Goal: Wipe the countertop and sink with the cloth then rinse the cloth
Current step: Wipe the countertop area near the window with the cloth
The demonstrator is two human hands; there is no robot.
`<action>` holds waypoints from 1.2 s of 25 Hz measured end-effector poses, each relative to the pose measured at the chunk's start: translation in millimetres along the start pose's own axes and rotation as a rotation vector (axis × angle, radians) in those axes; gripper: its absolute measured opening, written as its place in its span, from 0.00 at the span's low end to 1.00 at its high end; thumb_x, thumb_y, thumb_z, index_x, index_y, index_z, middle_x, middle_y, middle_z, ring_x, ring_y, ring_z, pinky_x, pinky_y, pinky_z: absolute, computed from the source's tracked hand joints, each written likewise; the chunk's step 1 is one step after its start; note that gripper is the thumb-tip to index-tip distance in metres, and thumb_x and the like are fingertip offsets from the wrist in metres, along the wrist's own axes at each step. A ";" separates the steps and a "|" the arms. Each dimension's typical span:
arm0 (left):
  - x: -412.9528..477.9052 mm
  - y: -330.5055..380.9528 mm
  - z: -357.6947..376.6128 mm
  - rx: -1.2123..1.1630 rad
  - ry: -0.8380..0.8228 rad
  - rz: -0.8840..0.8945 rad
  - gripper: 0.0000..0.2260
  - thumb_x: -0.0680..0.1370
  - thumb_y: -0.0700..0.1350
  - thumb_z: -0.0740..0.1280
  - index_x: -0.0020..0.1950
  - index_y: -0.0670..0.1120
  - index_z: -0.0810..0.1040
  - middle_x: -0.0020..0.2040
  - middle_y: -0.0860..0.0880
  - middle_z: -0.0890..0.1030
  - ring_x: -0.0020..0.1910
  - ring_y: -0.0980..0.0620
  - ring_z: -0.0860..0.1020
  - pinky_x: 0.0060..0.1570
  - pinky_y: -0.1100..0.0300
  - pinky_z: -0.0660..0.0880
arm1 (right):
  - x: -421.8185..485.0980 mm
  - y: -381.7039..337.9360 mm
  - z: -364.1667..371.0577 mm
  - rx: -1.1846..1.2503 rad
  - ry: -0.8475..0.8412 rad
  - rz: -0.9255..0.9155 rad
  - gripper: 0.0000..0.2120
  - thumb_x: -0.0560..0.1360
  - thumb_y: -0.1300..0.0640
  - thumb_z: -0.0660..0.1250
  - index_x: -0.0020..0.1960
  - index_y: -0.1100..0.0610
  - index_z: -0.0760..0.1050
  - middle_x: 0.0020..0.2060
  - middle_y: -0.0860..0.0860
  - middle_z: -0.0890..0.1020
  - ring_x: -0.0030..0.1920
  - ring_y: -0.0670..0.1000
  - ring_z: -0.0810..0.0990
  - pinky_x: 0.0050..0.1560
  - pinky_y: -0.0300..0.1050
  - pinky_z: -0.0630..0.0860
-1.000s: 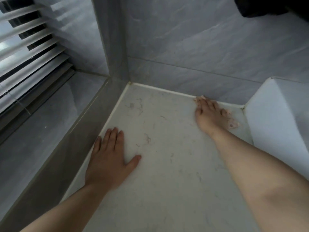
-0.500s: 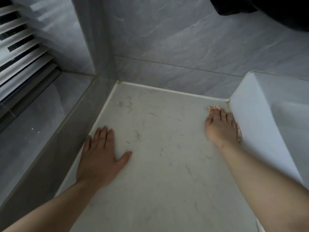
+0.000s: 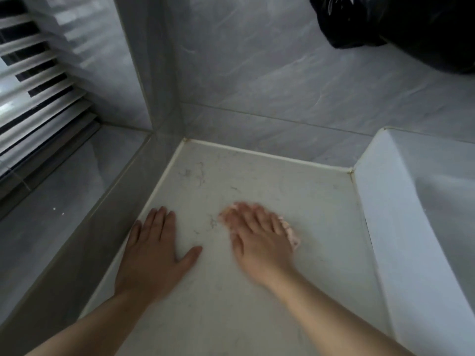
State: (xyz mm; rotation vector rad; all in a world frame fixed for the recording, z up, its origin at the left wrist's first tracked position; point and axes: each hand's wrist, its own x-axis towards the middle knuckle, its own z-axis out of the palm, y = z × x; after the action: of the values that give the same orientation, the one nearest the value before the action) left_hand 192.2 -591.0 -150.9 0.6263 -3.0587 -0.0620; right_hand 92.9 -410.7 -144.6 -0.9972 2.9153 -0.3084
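Nothing can be read in this view. The counter point(image 3: 270, 181), the white sink point(image 3: 411, 214) at the right, the grey wall tiles point(image 3: 282, 86), the window blind point(image 3: 38, 98) at upper left and the black bag point(image 3: 411, 27) at upper right carry no legible lettering, label, brand, number or sign.

Cloth point(image 3: 290, 233): mostly covered by the right hand point(image 3: 257, 237), only a pink edge is seen.
Right hand: smeared by blur.
Sink point(image 3: 411, 201): cut off by the right edge.
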 end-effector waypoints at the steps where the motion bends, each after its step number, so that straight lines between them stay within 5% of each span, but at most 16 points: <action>1: -0.4 0.2 -0.7 0.000 -0.017 -0.008 0.39 0.70 0.67 0.51 0.67 0.37 0.71 0.67 0.38 0.72 0.67 0.41 0.70 0.66 0.51 0.52 | 2.1 -4.8 -2.4 -0.032 -0.027 -0.059 0.25 0.73 0.47 0.50 0.66 0.46 0.72 0.66 0.46 0.76 0.65 0.53 0.75 0.67 0.50 0.64; 3: -1.4 0.4 -1.7 0.006 -0.020 -0.024 0.38 0.70 0.66 0.52 0.65 0.37 0.72 0.65 0.38 0.74 0.65 0.40 0.72 0.65 0.50 0.55 | 27.1 8.9 -8.5 -0.099 -0.059 -0.090 0.25 0.77 0.47 0.45 0.73 0.46 0.62 0.73 0.45 0.65 0.73 0.52 0.63 0.71 0.49 0.57; 5: -1.7 1.2 -2.6 0.007 -0.017 -0.038 0.38 0.70 0.66 0.52 0.66 0.37 0.72 0.66 0.39 0.74 0.66 0.41 0.72 0.65 0.51 0.55 | 63.1 27.4 -10.8 -0.062 -0.047 0.120 0.24 0.81 0.48 0.45 0.76 0.47 0.52 0.77 0.46 0.54 0.76 0.52 0.52 0.73 0.50 0.49; 7: -0.4 0.8 -1.4 -0.003 -0.017 -0.043 0.38 0.70 0.67 0.53 0.66 0.37 0.72 0.66 0.39 0.73 0.66 0.42 0.71 0.65 0.50 0.55 | 96.9 21.4 -9.0 -0.030 -0.041 0.245 0.24 0.81 0.49 0.45 0.77 0.49 0.49 0.77 0.47 0.50 0.77 0.53 0.48 0.74 0.51 0.45; 9: -0.3 1.0 -1.7 -0.007 -0.009 -0.038 0.38 0.70 0.66 0.53 0.66 0.37 0.72 0.66 0.39 0.73 0.66 0.42 0.71 0.65 0.49 0.56 | 120.2 -11.2 -1.4 0.007 -0.067 0.149 0.25 0.81 0.49 0.45 0.77 0.50 0.48 0.77 0.47 0.49 0.77 0.53 0.46 0.74 0.51 0.42; 13: -0.8 0.8 0.0 0.002 0.005 -0.028 0.38 0.70 0.66 0.54 0.66 0.38 0.71 0.67 0.39 0.72 0.67 0.43 0.70 0.65 0.49 0.56 | 170.3 -69.3 9.2 0.048 -0.126 -0.043 0.25 0.81 0.49 0.44 0.77 0.49 0.47 0.77 0.47 0.48 0.77 0.52 0.43 0.74 0.51 0.39; 23: -0.9 1.1 1.8 0.029 0.026 -0.017 0.38 0.70 0.67 0.53 0.67 0.39 0.71 0.68 0.40 0.72 0.68 0.43 0.69 0.65 0.49 0.56 | 192.4 -32.4 2.3 0.019 -0.118 0.068 0.25 0.81 0.48 0.44 0.77 0.48 0.48 0.77 0.45 0.50 0.77 0.50 0.47 0.74 0.55 0.44; 30: -0.5 0.5 3.1 0.045 0.045 -0.009 0.39 0.70 0.67 0.51 0.68 0.38 0.70 0.68 0.39 0.71 0.68 0.42 0.69 0.67 0.50 0.53 | 92.8 106.6 -27.6 -0.050 -0.046 0.536 0.25 0.80 0.47 0.43 0.77 0.44 0.46 0.77 0.43 0.49 0.77 0.51 0.48 0.74 0.58 0.44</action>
State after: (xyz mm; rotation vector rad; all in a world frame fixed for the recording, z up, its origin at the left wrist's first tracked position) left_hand 192.4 -590.2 -153.9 0.6351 -3.0222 0.0198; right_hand -47.6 -380.2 -137.0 -0.1926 3.0068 -0.1788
